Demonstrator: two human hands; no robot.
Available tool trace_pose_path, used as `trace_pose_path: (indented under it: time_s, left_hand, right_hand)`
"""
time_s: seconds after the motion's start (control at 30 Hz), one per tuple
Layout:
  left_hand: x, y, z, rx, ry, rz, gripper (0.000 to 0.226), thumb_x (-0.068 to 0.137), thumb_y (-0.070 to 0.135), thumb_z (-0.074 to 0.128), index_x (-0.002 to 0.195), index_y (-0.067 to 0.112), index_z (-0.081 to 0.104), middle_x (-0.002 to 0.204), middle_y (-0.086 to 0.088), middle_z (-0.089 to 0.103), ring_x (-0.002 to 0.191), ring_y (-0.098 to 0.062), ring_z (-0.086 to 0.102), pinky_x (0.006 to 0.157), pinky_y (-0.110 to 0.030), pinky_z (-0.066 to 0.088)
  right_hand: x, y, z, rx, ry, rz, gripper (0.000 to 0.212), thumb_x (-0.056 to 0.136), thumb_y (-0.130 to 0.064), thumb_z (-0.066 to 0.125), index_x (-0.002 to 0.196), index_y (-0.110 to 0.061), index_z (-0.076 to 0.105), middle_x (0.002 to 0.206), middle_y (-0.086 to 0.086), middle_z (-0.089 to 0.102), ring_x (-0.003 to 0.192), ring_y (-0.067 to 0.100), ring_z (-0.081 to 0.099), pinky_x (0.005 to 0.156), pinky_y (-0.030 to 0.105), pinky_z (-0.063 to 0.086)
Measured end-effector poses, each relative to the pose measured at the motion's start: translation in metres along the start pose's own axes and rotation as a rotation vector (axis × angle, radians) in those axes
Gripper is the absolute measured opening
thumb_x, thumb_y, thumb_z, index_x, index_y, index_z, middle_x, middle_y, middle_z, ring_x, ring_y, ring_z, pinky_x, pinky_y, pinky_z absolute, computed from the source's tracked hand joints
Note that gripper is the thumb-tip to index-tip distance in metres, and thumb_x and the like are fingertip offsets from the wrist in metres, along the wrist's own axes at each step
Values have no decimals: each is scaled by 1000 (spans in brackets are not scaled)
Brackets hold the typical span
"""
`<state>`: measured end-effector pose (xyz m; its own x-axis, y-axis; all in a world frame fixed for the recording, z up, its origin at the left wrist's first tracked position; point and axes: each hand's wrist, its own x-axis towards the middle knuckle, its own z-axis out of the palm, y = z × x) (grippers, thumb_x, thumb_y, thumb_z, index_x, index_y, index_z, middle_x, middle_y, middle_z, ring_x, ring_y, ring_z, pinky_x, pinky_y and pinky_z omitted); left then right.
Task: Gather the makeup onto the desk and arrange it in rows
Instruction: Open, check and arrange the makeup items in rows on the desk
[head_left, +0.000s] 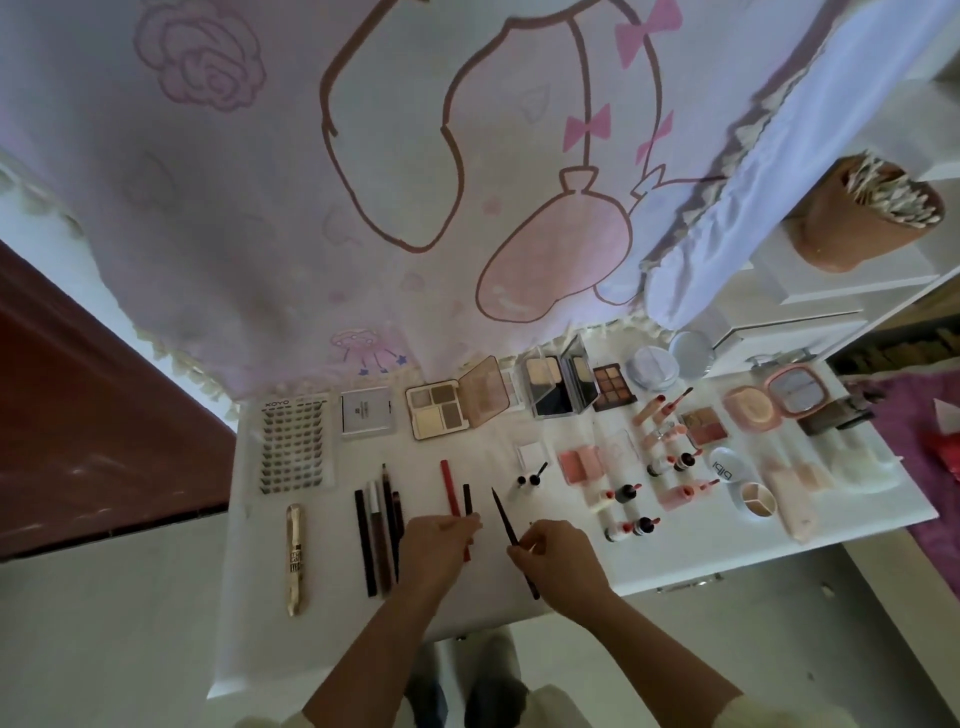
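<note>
Pinching a thin black liner (503, 514) in right hand (563, 564), gripping a red pencil (448, 486) in left hand (439, 543), front-middle of white desk (519, 608); "XOYO" printed atop lash tray (293, 449), far left.

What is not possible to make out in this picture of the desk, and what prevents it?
Head view:
Left hand: its fingers cover the red pencil and black pencil; which one it grips is unclear.
Thin dark stick: middle hidden by the right hand pinching it.
Gold tube: print too small, blurred.
Pale bottles at right: washed out.
</note>
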<state>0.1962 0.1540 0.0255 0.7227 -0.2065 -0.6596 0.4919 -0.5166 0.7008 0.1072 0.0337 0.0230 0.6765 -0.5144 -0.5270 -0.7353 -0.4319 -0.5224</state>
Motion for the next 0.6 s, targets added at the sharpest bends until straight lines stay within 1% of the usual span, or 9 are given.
trace_pose_path:
  time_s: [0.07,0.13,0.23,0.3,0.37,0.43,0.47,0.53,0.6]
  left_hand:
    - [3,-4,5,112,17,39,26,90,31,66,77,11,75,74,-3,70,68,-14,62,58,-17,45]
    - [7,-6,9,203,21,73,25,90,31,65,76,12,75,74,-3,71,66,-13,62,56,-15,44]
    - [10,-5,11,313,35,112,28,91,32,63,77,11,74,72,-3,70,65,-12,63,58,-16,45]
    - [13,-4,11,400,50,138,34,92,34,60,74,8,73,71,-9,70,65,-18,65,59,-22,46]
    - [18,-3,14,474,47,161,37,93,35,58,68,9,69,70,-11,69,64,-20,64,61,-25,49]
    - [21,0,16,536,45,184,38,93,34,57,60,15,62,62,-7,63,57,-15,58,59,-23,45]
    - [22,1,17,560,47,193,38,93,34,57,60,16,59,60,-4,60,56,-12,56,57,-22,43]
    - [24,4,18,596,49,201,33,93,34,57,65,16,61,63,-1,61,57,-9,54,55,-19,40]
    - [26,5,21,619,41,198,29,93,35,57,73,16,65,73,-2,66,61,-9,56,54,-17,39]
  right_hand:
    - [5,0,7,-11,18,20,23,92,-36,61,102,-17,67,94,-3,65,79,10,62,76,21,52]
    - [12,0,12,-19,33,24,22,93,-36,58,102,-17,65,91,-5,59,80,9,57,75,18,45]
    - [20,-2,16,-51,45,-4,19,95,-34,55,98,-17,62,88,-6,55,79,7,52,70,15,35]
    - [24,-3,16,-62,47,-13,17,95,-35,55,92,-18,57,84,-6,53,77,9,51,69,17,35]
    - [29,-3,17,-67,48,-13,19,96,-37,54,88,-20,52,81,-6,52,75,9,50,69,17,36]
    - [31,-4,18,-64,49,-13,21,96,-39,52,88,-20,51,82,-5,53,75,9,51,71,17,37]
    - [32,-4,19,-63,48,-15,21,96,-40,52,88,-21,51,82,-5,54,75,9,51,72,17,37]
    - [32,-3,19,-50,51,-20,21,96,-40,53,88,-21,50,81,-5,54,74,9,50,70,17,37]
    - [34,2,18,-27,54,-30,19,93,-39,57,89,-21,52,82,-6,54,73,8,50,63,14,35]
